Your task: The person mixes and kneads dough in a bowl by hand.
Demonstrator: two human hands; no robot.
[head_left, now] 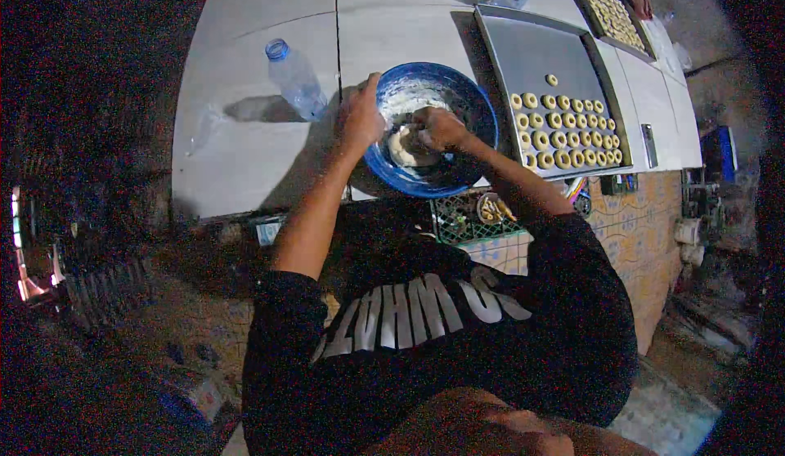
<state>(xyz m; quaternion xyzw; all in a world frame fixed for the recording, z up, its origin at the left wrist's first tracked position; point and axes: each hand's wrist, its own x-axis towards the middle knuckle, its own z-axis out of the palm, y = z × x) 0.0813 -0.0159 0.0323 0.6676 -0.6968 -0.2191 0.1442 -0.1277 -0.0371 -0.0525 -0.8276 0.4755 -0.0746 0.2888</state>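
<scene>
At counter's near edge, the left hand is gripping the blue bowl rim while the right hand is closing on dough inside it. Beyond, a grey tray is holding rows of ring-shaped pastries, a plastic bottle standing left.

This looks like a small baking kitchen, plain and dimly lit. A long pale worktop carries a blue mixing bowl with dough in it. To its right lies a metal baking tray with rows of small ring-shaped biscuits. A second filled tray sits at the far right. Patterned tiles cover the counter front below.
</scene>
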